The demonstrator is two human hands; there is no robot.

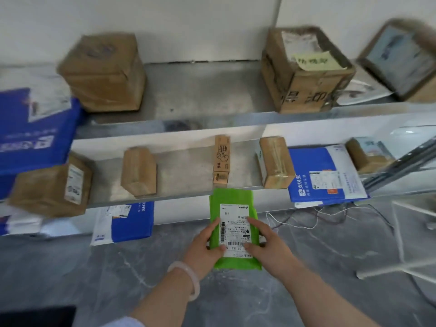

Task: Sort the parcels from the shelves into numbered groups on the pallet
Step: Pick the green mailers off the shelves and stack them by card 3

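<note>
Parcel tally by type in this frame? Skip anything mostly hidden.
Brown cardboard boxes: 8
Blue-and-white mailers: 3
Green mailer: 1
Total: 12, leaving out mailers mostly hidden at the left edge or under other parcels.

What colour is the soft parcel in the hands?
Bright green parcel with a white label, seen in the head view.

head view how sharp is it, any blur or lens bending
Head view: the green parcel at centre is sharpest, though its small print is unreadable; head view: the top-right box smears with motion blur; head view: the shelf edge runs slanted and slightly bowed, likely from the wide lens.
</note>
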